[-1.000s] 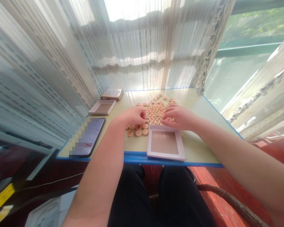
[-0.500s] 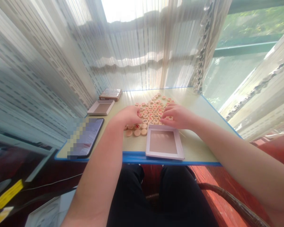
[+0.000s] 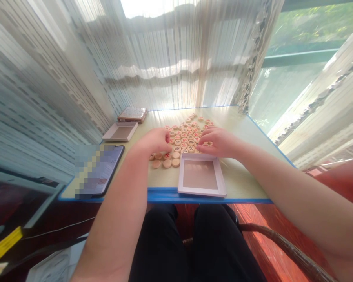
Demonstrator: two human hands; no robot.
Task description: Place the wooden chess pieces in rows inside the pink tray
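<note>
Now | left hand knuckles up, fingers curled onto the wooden discs at the heap's left edge, grasp cannot be told | right hand fingers bent over heap's near right edge, grasp likewise unclear | discs mid table, just beyond white tray | phone near left

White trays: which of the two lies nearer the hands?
The near tray, at the table edge, close to the right hand; the far tray lies off to the left.
</note>
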